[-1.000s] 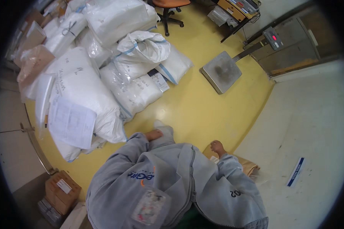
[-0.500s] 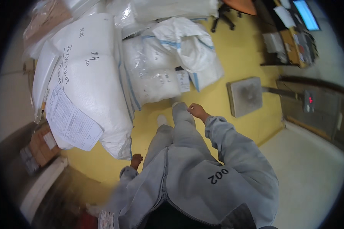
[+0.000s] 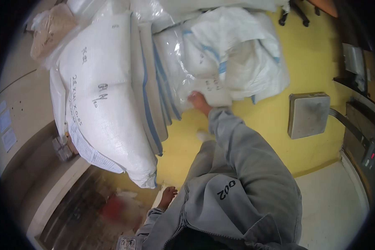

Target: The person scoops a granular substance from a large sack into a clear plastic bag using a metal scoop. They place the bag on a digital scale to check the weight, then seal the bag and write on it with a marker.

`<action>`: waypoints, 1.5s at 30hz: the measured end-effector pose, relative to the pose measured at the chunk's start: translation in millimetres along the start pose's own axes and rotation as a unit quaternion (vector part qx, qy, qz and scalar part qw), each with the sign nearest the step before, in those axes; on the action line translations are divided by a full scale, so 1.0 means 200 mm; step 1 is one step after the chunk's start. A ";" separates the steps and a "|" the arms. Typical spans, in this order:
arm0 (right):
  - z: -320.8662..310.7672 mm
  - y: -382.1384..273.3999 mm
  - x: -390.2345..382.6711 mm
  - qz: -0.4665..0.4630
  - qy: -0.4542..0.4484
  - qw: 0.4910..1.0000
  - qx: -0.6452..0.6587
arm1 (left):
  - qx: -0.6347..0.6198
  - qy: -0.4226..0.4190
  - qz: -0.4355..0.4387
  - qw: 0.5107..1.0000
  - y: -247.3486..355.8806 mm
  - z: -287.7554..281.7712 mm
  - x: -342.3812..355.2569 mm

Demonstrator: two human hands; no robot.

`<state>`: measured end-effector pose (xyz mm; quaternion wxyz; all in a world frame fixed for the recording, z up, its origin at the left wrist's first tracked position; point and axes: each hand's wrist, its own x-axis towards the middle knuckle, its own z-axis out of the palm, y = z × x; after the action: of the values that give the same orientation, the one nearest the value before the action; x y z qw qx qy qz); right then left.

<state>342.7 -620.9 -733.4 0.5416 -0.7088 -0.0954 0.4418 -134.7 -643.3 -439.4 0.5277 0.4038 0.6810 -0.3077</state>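
Sacks fill the upper part of the view, on a yellow floor (image 3: 262, 121). The right hand (image 3: 198, 101) reaches forward in a grey sleeve and touches a white sack in clear plastic (image 3: 183, 62), at its lower edge; the fingers are blurred, so I cannot tell if they grip it. The left hand (image 3: 168, 196) hangs low beside the body, fingers loosely together, holding nothing, near the bottom corner of a big white sack (image 3: 104, 104). A grey floor scale (image 3: 308, 114) lies to the right, well apart.
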 end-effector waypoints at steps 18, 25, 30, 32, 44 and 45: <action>-0.71 -0.99 -2.66 -0.044 0.293 0.928 -0.227 | 0.460 0.109 0.645 0.601 1.36 0.76 -0.55; -0.41 -0.65 -3.63 0.132 0.508 0.834 -0.174 | 0.673 -0.024 0.534 0.511 0.92 0.96 -0.39; -0.66 -0.90 -4.21 0.033 0.668 0.706 -0.234 | 0.566 -0.026 0.766 0.304 0.73 1.48 -1.48; -0.67 -1.18 -4.63 -0.174 0.788 0.556 -0.201 | 0.302 -0.172 0.879 0.325 0.64 1.62 -1.98; 0.08 0.27 -5.33 0.014 0.796 0.605 0.025 | 0.776 -0.196 0.594 0.084 -0.23 2.42 -1.08; 0.16 0.32 -5.40 0.014 0.891 0.454 -0.007 | 0.774 -0.200 0.597 0.059 -0.27 2.44 -1.09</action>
<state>-342.2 -1286.9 -224.3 0.3197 -0.7203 0.4459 -0.4243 72.6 -1130.8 -352.6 0.0389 0.7776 -0.5447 -0.3115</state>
